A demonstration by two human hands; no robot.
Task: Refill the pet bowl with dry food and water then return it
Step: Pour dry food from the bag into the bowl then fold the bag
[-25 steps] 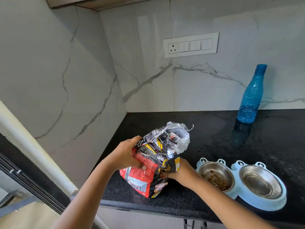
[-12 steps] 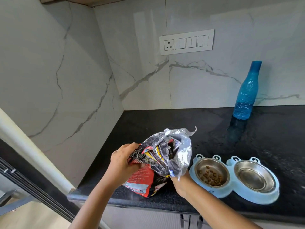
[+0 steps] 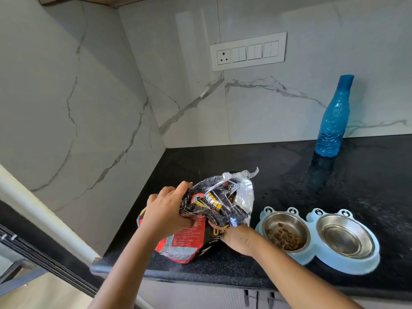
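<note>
Left hand (image 3: 166, 210) now higher on food bag (image 3: 214, 208), right hand (image 3: 237, 238) lower, both fingers clenched on it.

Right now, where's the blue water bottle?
In the head view, the blue water bottle stands upright at the back right of the black counter, against the marble wall, behind the double pet bowl.

food bag (image 3: 220, 206): crinkled glossy foil-lined plastic
bowls (image 3: 285, 235): shiny steel
bowl holder (image 3: 347, 267): smooth pale-blue plastic
bottle (image 3: 333, 121): translucent blue plastic
table (image 3: 223, 157): speckled polished black stone
wall (image 3: 66, 90): glossy marble
</note>
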